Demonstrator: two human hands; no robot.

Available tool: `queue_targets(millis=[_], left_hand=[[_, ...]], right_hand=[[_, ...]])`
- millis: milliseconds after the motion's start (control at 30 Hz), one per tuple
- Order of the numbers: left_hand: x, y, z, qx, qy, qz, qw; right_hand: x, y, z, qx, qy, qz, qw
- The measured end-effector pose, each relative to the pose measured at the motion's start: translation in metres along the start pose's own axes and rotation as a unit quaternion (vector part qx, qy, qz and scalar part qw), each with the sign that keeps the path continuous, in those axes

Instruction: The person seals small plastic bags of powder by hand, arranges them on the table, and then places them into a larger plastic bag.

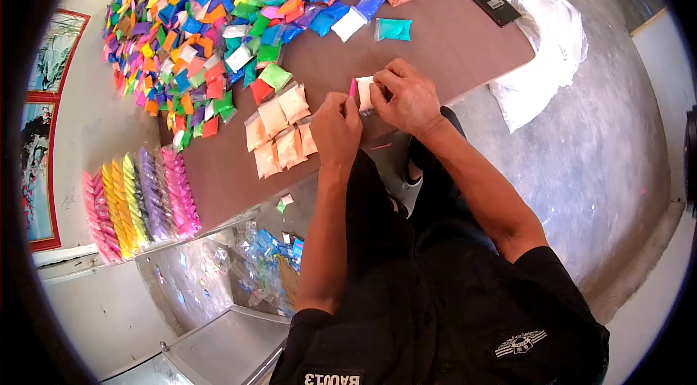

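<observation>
The fingers of the right hand (406,98) are bent and pinch the right side of a small, flat, clear plastic bag with pale peach filling (365,92); the left hand (338,127) has its fingers curled tight, pinching the bag's near left edge. The bag sits between the two sets of fingertips, a bright magenta strip (353,88) along its left edge pointing away from the body. Its visible part stretches the same way; the fingers cover the rest, so its full long axis cannot be told. It looks plump and smooth. Just left of the left fingers, plump clear bags of peach filling (273,117) lie in rows on a brown tabletop (443,29). Beyond the fingers lies a flat teal packet (393,29); farther left spreads a heap of multicoloured packets (196,29).
</observation>
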State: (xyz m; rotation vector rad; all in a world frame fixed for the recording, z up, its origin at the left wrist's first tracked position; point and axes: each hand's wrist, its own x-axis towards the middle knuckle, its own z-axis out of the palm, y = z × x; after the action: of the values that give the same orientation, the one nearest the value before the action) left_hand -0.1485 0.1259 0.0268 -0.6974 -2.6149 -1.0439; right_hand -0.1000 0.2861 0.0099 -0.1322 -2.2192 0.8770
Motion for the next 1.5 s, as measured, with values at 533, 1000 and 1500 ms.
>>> queue_targets(millis=[533, 1000, 1500], left_hand=[[0.001, 0.018, -0.011, -0.042, 0.006, -0.088, 0.995], [-0.006, 0.022, -0.005, -0.017, 0.019, -0.1, 0.995], [-0.024, 0.028, 0.008, -0.076, 0.024, -0.072, 0.994]], right_hand=[[0.002, 0.001, -0.001, 0.006, 0.003, 0.024, 1.0], [0.004, 0.006, 0.0, 0.008, 0.007, 0.041, 0.999], [0.003, 0.01, 0.003, -0.009, -0.011, 0.02, 1.0]])
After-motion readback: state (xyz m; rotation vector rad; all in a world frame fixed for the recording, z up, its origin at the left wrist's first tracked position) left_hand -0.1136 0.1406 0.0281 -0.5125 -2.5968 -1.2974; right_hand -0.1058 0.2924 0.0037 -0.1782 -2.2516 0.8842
